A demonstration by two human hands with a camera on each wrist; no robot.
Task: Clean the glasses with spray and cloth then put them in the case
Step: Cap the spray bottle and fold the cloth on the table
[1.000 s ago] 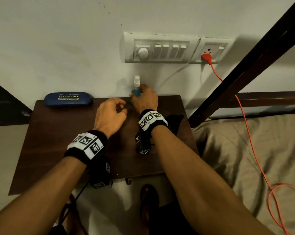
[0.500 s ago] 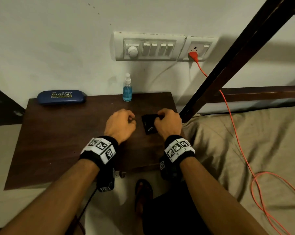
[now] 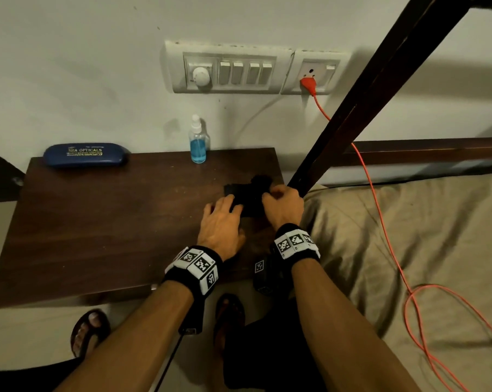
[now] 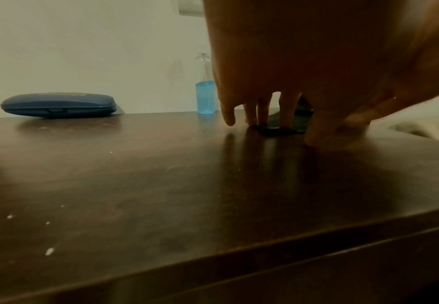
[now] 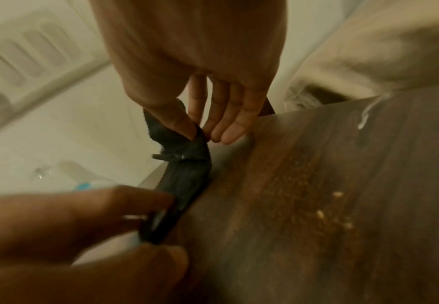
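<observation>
A black cloth (image 3: pixel 247 193) lies near the right edge of the dark wooden table (image 3: pixel 112 222). My right hand (image 3: pixel 267 196) pinches one corner of the cloth (image 5: pixel 187 176) between thumb and forefinger and lifts it. My left hand (image 3: pixel 233 203) holds the other end, fingertips on top and thumb (image 4: pixel 317 139) beside it. The spray bottle (image 3: pixel 198 145), part full of blue liquid, stands at the table's back edge. A closed blue glasses case (image 3: pixel 83 154) lies at the back left. I cannot make out the glasses in any view.
A switchboard (image 3: pixel 228 69) is on the wall, with an orange cable (image 3: pixel 380 207) running down over the beige bed sheet (image 3: pixel 408 236) on the right. A dark slanted wooden post (image 3: pixel 366 100) rises just right of my hands. My sandalled feet are under the table's front edge.
My right hand left the spray bottle at the back and came to the black cloth. Both hands now hold the cloth, and its right corner is raised off the table.
</observation>
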